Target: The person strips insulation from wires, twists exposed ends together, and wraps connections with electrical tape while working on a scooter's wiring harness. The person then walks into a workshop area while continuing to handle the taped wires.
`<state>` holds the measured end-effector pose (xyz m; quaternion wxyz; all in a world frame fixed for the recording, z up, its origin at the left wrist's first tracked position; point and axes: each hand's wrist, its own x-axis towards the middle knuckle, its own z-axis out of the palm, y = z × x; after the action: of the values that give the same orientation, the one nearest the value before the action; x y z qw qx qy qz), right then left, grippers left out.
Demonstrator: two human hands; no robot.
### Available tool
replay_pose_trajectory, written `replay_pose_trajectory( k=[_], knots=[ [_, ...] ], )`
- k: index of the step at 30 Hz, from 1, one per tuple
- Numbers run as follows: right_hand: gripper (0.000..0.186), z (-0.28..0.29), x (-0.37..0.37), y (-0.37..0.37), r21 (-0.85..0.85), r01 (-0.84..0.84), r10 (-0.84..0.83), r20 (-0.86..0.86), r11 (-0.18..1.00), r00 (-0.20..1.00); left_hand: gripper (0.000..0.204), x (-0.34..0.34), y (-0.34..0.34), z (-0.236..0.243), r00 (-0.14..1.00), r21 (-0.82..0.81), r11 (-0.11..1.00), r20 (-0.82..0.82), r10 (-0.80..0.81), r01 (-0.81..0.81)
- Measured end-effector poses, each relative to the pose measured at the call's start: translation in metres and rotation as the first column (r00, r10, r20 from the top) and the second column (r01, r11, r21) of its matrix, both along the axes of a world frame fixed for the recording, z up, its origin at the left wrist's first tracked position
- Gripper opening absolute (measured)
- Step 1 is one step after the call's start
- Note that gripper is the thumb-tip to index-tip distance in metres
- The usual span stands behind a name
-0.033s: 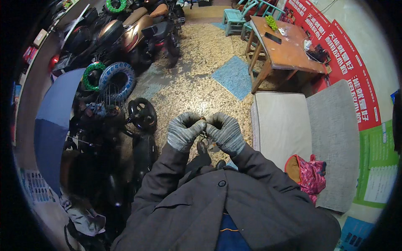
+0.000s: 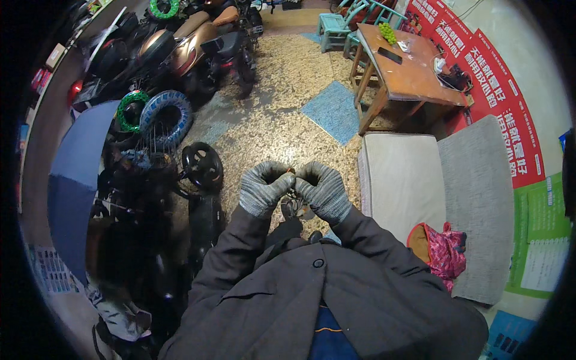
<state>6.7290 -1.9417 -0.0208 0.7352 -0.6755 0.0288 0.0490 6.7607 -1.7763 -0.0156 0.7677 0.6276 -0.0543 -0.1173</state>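
Observation:
My left hand (image 2: 263,187), in a grey knitted work glove, is closed with thumb and fingertips pinched together. Fingertip to fingertip with it, my right hand (image 2: 324,191) is closed the same way in a matching glove. Between them a tiny orange-brown bit (image 2: 291,170) shows, too small and too covered to name. Some dark thin strands seem to hang just below the fingertips, but I cannot tell whether they belong to it. Both hands are held up in front of my body, above the speckled floor (image 2: 282,114).
On the left stand scooters (image 2: 195,51), a blue umbrella (image 2: 75,180), a ring-shaped blue tyre (image 2: 167,117) and a black wheel (image 2: 202,165). A pale sofa (image 2: 402,174) with a pink bag (image 2: 445,255) is at the right. Beyond are a wooden table (image 2: 414,78) and teal chairs (image 2: 333,30).
The view has shifted very slightly, so the surroundings sit a little further left. My hands keep the same pinched pose.

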Motion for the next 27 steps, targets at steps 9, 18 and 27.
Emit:
replay_pose_trajectory(
  k=[9, 18, 27],
  knots=[
    [0.014, -0.003, 0.104, -0.009, -0.099, 0.077, -0.078, -0.006, 0.992, 0.997, 0.022, 0.122, -0.012, -0.017, 0.99, -0.153, 0.979, -0.036, -0.139, 0.132],
    [0.034, 0.037, 0.21, -0.01, -0.055, -0.036, 0.045, 0.181, 0.998, 0.982, 0.013, 0.217, 0.015, 0.013, 0.982, -0.035, 0.982, 0.002, -0.187, 0.187],
    [0.029, 0.078, 0.291, 0.014, -0.671, -0.201, 0.383, 0.134, 0.714, 0.914, 0.012, 0.266, 0.033, 0.036, 0.947, 0.46, 0.887, 0.271, -0.172, 0.029]
  ],
)
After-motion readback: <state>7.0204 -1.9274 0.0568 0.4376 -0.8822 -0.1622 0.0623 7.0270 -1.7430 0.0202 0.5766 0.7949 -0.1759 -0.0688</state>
